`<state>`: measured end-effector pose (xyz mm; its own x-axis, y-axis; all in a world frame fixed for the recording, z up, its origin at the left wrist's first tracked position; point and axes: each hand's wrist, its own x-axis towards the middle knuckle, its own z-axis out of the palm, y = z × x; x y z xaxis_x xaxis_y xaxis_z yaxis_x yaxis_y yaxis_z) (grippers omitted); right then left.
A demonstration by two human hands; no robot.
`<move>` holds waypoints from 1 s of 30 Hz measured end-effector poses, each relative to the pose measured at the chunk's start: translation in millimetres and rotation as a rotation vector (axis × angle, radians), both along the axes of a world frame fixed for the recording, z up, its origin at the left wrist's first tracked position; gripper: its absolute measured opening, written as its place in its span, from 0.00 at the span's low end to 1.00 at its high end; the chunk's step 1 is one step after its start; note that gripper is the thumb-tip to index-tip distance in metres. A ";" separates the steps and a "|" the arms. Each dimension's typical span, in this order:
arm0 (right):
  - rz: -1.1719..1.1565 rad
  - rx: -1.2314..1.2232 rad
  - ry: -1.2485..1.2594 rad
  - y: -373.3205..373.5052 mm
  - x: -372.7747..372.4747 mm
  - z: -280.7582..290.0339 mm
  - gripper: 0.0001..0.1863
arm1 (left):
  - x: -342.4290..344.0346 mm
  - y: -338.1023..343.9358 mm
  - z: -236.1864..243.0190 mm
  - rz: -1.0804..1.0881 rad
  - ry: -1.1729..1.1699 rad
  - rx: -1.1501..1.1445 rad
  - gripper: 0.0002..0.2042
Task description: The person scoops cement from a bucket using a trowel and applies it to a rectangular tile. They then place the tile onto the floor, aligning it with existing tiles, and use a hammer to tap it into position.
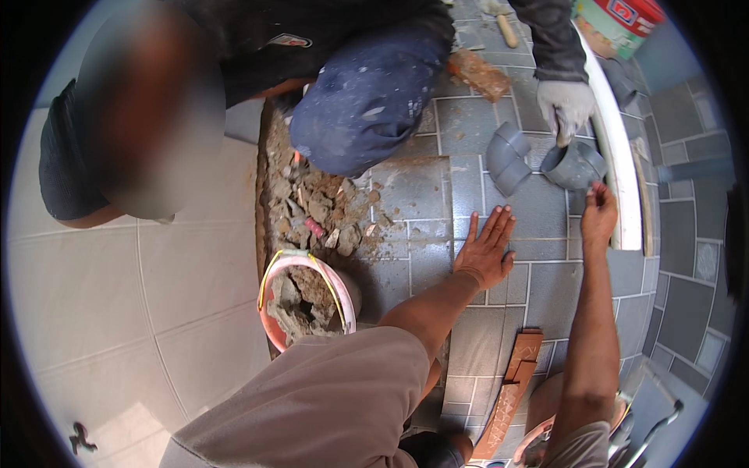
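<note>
My left hand [488,249] lies open, palm down with fingers spread, on the grey tiled floor [540,285]. My right hand [599,209] is closed, its fingertips pinched at the near lower side of a grey elbow pipe fitting [573,165]; whether they grip it or something small is unclear. A co-worker's gloved hand [563,105] reaches down to that fitting's open end. A second grey elbow fitting [507,160] lies just beyond my left hand. A long white bar [622,218], perhaps a pipe, runs along the right, beside my right hand.
A co-worker [359,93] crouches ahead. A bucket [347,300] of rubble stands left of my arm, near loose debris [320,203]. Brown strips [511,390] lie below. A brick-like piece [480,74], a handled tool [507,27] and another bucket [616,23] are at the top.
</note>
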<state>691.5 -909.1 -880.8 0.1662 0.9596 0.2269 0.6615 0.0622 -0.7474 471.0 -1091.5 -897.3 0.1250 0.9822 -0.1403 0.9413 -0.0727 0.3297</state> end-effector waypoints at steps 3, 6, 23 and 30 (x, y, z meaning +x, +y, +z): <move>0.052 -0.036 -0.143 69.6 -5.3 6.0 0.12 | 2.2 5.5 4.7 -0.005 -0.014 -0.016 0.37; -0.005 0.008 -0.182 113.8 -31.4 31.1 0.13 | 6.3 12.8 15.1 0.008 -0.034 -0.080 0.37; 0.358 -0.097 -0.639 294.4 -232.0 -22.7 0.29 | 7.4 15.3 -4.5 0.017 0.050 -0.250 0.36; 0.343 -0.125 -0.498 325.8 -228.8 -12.8 0.16 | 9.6 20.0 -0.2 0.015 0.009 -0.198 0.37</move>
